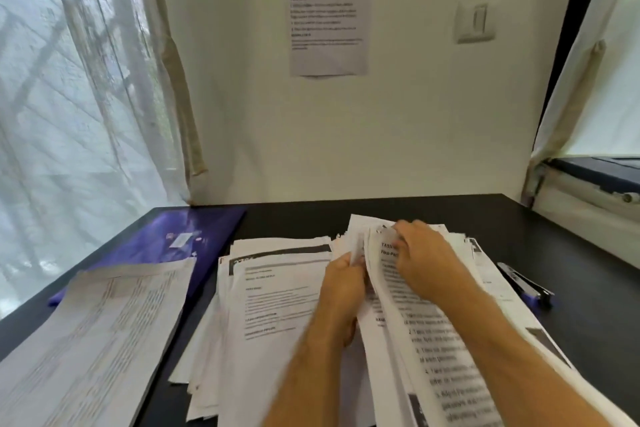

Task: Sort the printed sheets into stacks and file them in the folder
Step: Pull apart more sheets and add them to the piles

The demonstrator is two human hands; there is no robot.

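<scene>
Right pile: your thick pile of white printed sheets lies right of centre in the frame, fanned and uneven, running down to the lower right corner.
Right hand: your right hand lies on top of that pile near its far end, fingers curled over the upper edge of the top sheets and lifting them.
Left hand: your left hand is at the pile's left edge, fingers pinching the edge of a few sheets there.
Middle stack: a loose stack of white sheets with a black header bar lies just left of your hands, touching the right pile.
Left stack: pale sheets printed with fine tables fill the lower left of the frame, apart from the middle stack.
Folder: the glossy purple plastic folder lies flat at centre left, partly under the table sheets.
Pen: a dark pen with a purple barrel rests just beside the right pile, at centre right.
Counter: a black counter carries everything.
Wall: a printed notice hangs top centre, a pale switch to its right.
</scene>
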